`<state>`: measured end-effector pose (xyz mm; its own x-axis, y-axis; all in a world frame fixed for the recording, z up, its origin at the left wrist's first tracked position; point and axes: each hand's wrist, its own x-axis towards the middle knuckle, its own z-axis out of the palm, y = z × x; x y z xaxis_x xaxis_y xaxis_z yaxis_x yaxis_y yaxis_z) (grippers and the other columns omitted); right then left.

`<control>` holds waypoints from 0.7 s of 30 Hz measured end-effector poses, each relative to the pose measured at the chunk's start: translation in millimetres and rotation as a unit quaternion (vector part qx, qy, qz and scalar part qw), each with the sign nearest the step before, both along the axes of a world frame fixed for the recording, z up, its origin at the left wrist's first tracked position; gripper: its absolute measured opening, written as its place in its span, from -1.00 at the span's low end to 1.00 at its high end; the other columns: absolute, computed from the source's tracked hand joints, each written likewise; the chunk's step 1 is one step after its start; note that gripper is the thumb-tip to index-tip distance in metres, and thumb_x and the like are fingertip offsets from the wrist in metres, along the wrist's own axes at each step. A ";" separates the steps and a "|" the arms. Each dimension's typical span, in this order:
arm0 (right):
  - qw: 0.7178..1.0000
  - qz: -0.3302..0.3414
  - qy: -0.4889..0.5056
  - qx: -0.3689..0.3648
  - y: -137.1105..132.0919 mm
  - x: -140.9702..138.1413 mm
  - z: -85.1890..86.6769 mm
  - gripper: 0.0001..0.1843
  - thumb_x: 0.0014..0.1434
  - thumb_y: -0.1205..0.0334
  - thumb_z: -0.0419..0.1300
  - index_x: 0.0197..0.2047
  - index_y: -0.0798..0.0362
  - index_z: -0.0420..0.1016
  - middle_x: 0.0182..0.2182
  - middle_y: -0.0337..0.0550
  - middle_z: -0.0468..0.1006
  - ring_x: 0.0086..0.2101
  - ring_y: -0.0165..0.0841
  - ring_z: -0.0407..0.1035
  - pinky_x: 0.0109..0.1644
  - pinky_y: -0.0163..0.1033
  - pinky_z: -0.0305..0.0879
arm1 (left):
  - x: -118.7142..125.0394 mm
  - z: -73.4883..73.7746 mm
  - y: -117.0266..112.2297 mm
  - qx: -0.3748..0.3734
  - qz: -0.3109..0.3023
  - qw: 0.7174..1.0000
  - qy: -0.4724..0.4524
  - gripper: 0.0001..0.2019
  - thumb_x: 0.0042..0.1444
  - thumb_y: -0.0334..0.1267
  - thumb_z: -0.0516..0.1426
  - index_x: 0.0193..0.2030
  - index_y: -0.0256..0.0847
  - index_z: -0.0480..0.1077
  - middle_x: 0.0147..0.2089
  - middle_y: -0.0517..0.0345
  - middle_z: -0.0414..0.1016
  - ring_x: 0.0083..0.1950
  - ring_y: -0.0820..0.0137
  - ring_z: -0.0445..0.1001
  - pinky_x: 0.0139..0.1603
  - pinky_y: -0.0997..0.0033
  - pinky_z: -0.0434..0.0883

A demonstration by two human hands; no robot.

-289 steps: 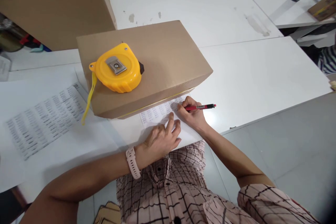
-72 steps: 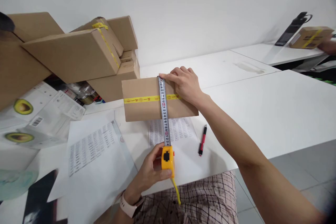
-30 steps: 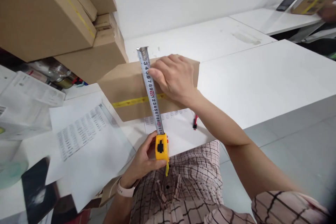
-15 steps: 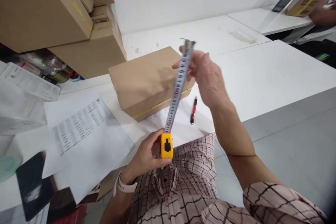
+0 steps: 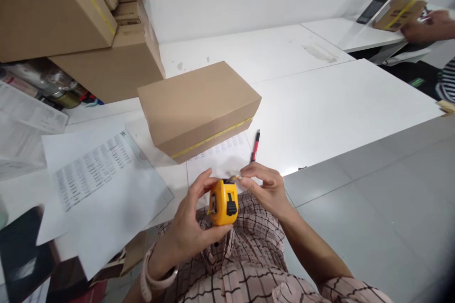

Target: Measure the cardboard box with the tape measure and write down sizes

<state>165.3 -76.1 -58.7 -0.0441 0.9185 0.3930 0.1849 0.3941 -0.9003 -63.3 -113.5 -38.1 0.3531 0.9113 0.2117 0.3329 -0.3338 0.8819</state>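
My left hand [image 5: 190, 227] grips a yellow tape measure [image 5: 223, 201] over my lap, just off the table's front edge. My right hand [image 5: 266, 187] pinches the tape's metal end right at the case mouth; the blade is almost fully drawn in. A brown cardboard box [image 5: 197, 104] with a yellow tape strip lies on the white table [image 5: 337, 99] in front of me, on a printed sheet [image 5: 222, 156]. A red pen [image 5: 255, 146] lies beside the box's right end.
Larger cardboard boxes [image 5: 71, 23] are stacked at the back left. Printed sheets [image 5: 95, 175] lie to the left, a dark flat object [image 5: 21, 255] at the lower left. Another person's hand [image 5: 423, 31] holds a small box [image 5: 398, 12] at a far right table.
The tape has run back into its case. My right hand came down from above the box to the case, and both hands now sit close together over my lap.
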 end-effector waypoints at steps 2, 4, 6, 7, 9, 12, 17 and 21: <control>0.994 -0.091 -0.049 -0.040 10.8 10.7 -7.1 -0.70 0.32 0.08 0.21 -0.44 -0.02 0.49 -0.50 -0.22 0.53 -0.47 -0.39 0.38 -0.40 -0.21 0.27 | -10.3 24.8 6.1 0.100 0.034 0.993 0.047 -0.09 0.05 -0.21 0.38 0.48 0.00 0.03 0.23 -0.05 0.43 0.21 0.11 0.49 0.25 0.01 0.50; 0.962 -0.205 -0.147 -0.101 28.9 24.9 -11.0 -0.68 0.32 -0.02 0.16 -0.39 -0.01 0.44 -0.53 -0.22 0.48 -0.51 -0.38 0.32 -0.41 -0.20 0.17 | -20.9 53.3 22.5 0.207 0.081 0.968 0.120 -0.23 0.03 -0.17 0.40 0.36 -0.08 0.24 0.19 -0.03 0.47 0.18 0.09 0.51 0.23 0.00 0.51; 0.917 -0.240 -0.269 -0.173 48.2 36.6 -13.8 -0.65 0.29 -0.12 0.14 -0.16 0.02 0.45 -0.48 -0.17 0.53 -0.47 -0.31 0.36 -0.38 -0.18 0.11 | -28.6 78.6 50.0 0.285 0.113 0.937 0.167 -0.30 0.01 -0.14 0.41 0.29 -0.15 0.33 0.16 -0.01 0.50 0.11 0.11 0.55 0.15 0.04 0.56; 0.898 -0.227 -0.323 -0.195 56.4 40.3 -15.2 -0.57 0.29 -0.15 0.13 -0.02 0.04 0.43 -0.42 -0.11 0.58 -0.43 -0.25 0.40 -0.37 -0.18 0.09 | -30.8 88.3 67.0 0.313 0.133 0.922 0.187 -0.27 0.01 -0.14 0.41 0.31 -0.17 0.31 0.19 -0.02 0.48 0.14 0.11 0.53 0.16 0.05 0.55; 0.872 -0.186 -0.404 -0.203 67.9 43.6 -18.1 -0.47 0.32 -0.13 0.06 0.18 0.08 0.33 -0.28 0.01 0.63 -0.35 -0.17 0.45 -0.37 -0.18 0.04 | -32.7 100.2 103.6 0.368 0.143 0.891 0.225 -0.26 0.06 -0.17 0.38 0.35 -0.24 0.25 0.26 -0.06 0.44 0.21 0.09 0.48 0.22 0.00 0.50; 0.856 -0.145 -0.465 -0.175 73.6 44.8 -22.0 -0.52 0.38 0.13 -0.09 0.28 0.11 0.28 -0.11 0.10 0.64 -0.32 -0.16 0.47 -0.38 -0.16 0.02 | -31.4 102.5 147.8 0.386 0.090 0.869 0.298 -0.47 0.22 -0.23 0.27 0.29 -0.29 0.30 0.26 -0.06 0.47 0.24 0.10 0.46 0.25 -0.04 0.45; 0.892 -0.120 -0.413 -0.137 68.3 58.7 -26.1 -0.50 0.33 0.26 -0.15 0.15 0.18 0.46 -0.18 0.12 0.65 -0.34 -0.20 0.48 -0.30 -0.11 0.23 | -12.5 81.0 140.3 0.476 0.118 0.820 0.295 -0.59 0.25 -0.32 0.21 0.23 -0.27 0.37 0.25 -0.09 0.48 0.29 0.07 0.42 0.28 -0.08 0.38; 0.955 -0.117 -0.239 -0.133 53.9 77.3 -29.5 -0.57 0.32 0.25 -0.06 0.12 0.06 0.51 -0.35 -0.10 0.64 -0.36 -0.29 0.49 -0.24 -0.14 0.36 | 15.1 33.1 93.2 0.497 -0.071 0.820 0.275 -0.76 0.26 -0.41 0.19 0.06 -0.35 0.43 -0.08 -0.01 0.66 -0.14 0.30 0.60 -0.11 0.31 0.55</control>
